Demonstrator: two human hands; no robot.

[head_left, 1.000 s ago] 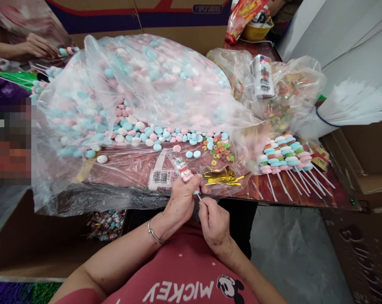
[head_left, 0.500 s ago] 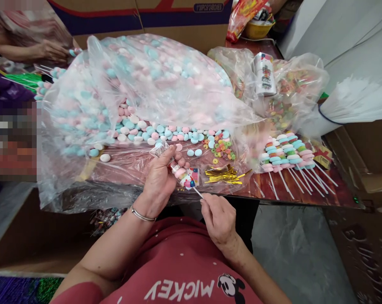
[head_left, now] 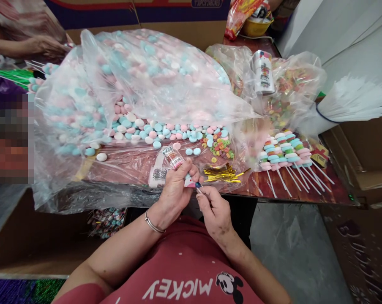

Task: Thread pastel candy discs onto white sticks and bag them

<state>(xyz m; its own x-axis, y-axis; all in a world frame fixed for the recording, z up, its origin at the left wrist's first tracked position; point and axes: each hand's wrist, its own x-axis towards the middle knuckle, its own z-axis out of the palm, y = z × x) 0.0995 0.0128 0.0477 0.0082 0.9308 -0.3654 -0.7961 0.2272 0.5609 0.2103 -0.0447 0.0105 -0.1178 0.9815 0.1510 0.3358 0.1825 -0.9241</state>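
Observation:
My left hand [head_left: 178, 182] is closed around a candy skewer [head_left: 173, 158] in a clear printed plastic sleeve. The sleeve's upper end sticks out above my thumb, and its lower end shows below my fingers. Close beside it, my right hand [head_left: 215, 207] pinches the skewer's white stick at the sleeve's lower end; the fingertips partly hide the grip. Flat printed sleeves [head_left: 159, 175] lie on the table behind my left hand. Gold twist ties [head_left: 222, 173] are heaped just beyond my right hand. Bare candy skewers [head_left: 284, 153] rest in a row to the right.
A big clear bag [head_left: 178, 90] of pink, blue and white candies spills onto the table. Ring gummies [head_left: 221, 147] lie loose nearby. White sticks [head_left: 356, 99] fill a container at right. A roll [head_left: 263, 71] stands behind. A co-worker's hand [head_left: 48, 46] works at far left. An open carton [head_left: 10, 236] sits below.
My left hand has moved right and down with the sleeved skewer, up against my right hand. My right fingers are now nearer the sleeve. Flat sleeves behind have come into view.

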